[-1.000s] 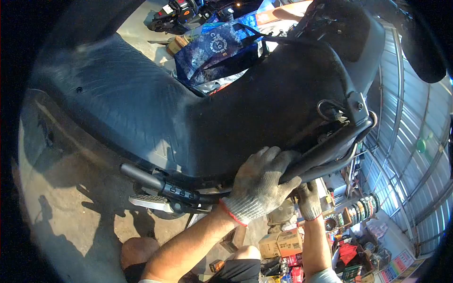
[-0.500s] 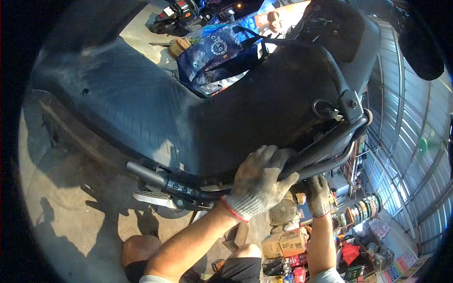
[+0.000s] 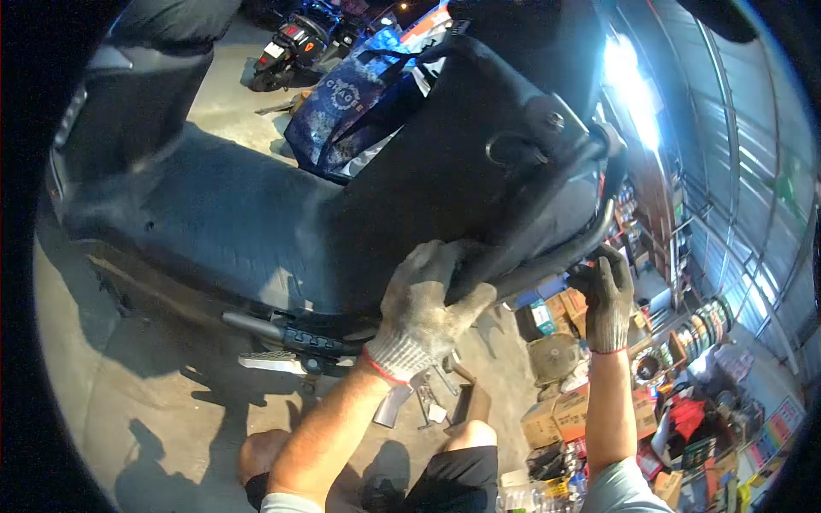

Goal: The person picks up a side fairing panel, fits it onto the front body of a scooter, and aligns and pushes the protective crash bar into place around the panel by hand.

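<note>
My left hand (image 3: 428, 299), in a grey knit glove with a red cuff edge, lies on the lower edge of a scooter's black body panel (image 3: 402, 197), beside a dark tube (image 3: 547, 265). Its thumb stands apart from the fingers, and some fingertips are lost in shadow. My right hand (image 3: 609, 295), gloved alike, is to the right, just below the bent end of the tubing. Its fingers are curled round something dark that I cannot make out. A footrest (image 3: 269, 362) sticks out at the lower left.
A blue patterned bag (image 3: 342, 107) sits behind the scooter body. Another motorbike (image 3: 295, 51) stands at the back. Cardboard boxes (image 3: 556, 419), a red item (image 3: 687, 416) and stacked rings (image 3: 705, 325) are at the lower right. Metal wall sheeting is at the right.
The view has shifted, and the scooter body and bag appear further left. My right hand is now further from my left, to the right and higher. My left hand remains on the panel's edge.
</note>
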The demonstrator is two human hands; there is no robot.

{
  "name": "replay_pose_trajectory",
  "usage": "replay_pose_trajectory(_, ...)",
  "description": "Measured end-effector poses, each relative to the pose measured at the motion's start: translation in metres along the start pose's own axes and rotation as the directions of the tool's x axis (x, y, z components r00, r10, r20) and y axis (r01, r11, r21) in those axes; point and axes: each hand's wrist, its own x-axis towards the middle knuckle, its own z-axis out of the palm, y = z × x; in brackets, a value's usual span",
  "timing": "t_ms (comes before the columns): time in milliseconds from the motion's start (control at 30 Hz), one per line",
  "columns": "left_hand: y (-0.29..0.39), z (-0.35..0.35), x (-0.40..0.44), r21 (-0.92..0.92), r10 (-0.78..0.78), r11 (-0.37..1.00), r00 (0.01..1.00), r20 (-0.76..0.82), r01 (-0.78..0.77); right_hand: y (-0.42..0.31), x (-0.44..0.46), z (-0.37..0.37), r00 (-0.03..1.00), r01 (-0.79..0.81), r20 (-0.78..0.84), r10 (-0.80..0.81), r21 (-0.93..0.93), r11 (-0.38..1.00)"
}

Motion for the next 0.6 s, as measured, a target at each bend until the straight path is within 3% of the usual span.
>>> replay_pose_trajectory(100, 0.003, -0.001, 0.002, -0.045, -0.082, 0.995, 0.993, 0.088, 0.086, -0.004, -0.014, 0.01, 0.964, -0.264, 0.077, 0.253, 0.285, 0.921)
replay_pose_trajectory(167, 0.008, -0.001, 0.003, -0.012, -0.084, 0.996, 0.991, 0.101, 0.085, 0.002, -0.024, 0.021, 0.919, -0.395, 0.135, 0.371, 0.292, 0.871)
replay_pose_trajectory(233, 0.013, -0.003, 0.004, -0.041, -0.253, 0.964, 0.954, 0.158, 0.262, 0.028, -0.031, 0.026, 0.938, -0.314, 0.233, 0.256, 0.265, 0.912)
replay_pose_trajectory(367, 0.034, -0.013, 0.011, 0.192, -0.412, 0.908, 0.877, 0.248, 0.373, 0.046, -0.037, 0.042, 0.983, -0.09, 0.155, 0.098, -0.058, 0.994)
replay_pose_trajectory(400, 0.018, -0.012, 0.008, 0.229, -0.504, 0.862, 0.808, 0.304, 0.451, 0.047, -0.036, 0.042, 0.979, -0.09, 0.18, 0.1, -0.063, 0.994)
replay_pose_trajectory(467, 0.029, -0.017, 0.018, 0.379, -0.575, 0.8, 0.775, 0.263, 0.465, 0.043, -0.035, 0.041, 0.977, -0.036, 0.205, 0.049, -0.068, 0.997)
replay_pose_trajectory(500, 0.02, -0.016, 0.018, 0.459, -0.626, 0.743, 0.748, 0.222, 0.486, 0.054, -0.032, 0.041, 0.964, -0.091, 0.256, 0.066, 0.087, 0.992)
replay_pose_trajectory(533, 0.049, -0.014, 0.029, 0.49, -0.678, 0.696, 0.706, 0.207, 0.525, 0.054, -0.032, 0.042, 0.969, -0.063, 0.244, 0.041, 0.081, 0.995)
replay_pose_trajectory(567, 0.06, -0.013, 0.031, 0.384, -0.681, 0.721, 0.694, 0.235, 0.577, 0.053, -0.031, 0.042, 0.973, -0.031, 0.233, 0.013, 0.075, 0.997)
replay_pose_trajectory(600, 0.052, -0.013, 0.03, 0.429, -0.624, 0.75, 0.755, 0.203, 0.504, 0.057, -0.029, 0.041, 0.97, -0.047, 0.241, 0.021, 0.103, 0.994)
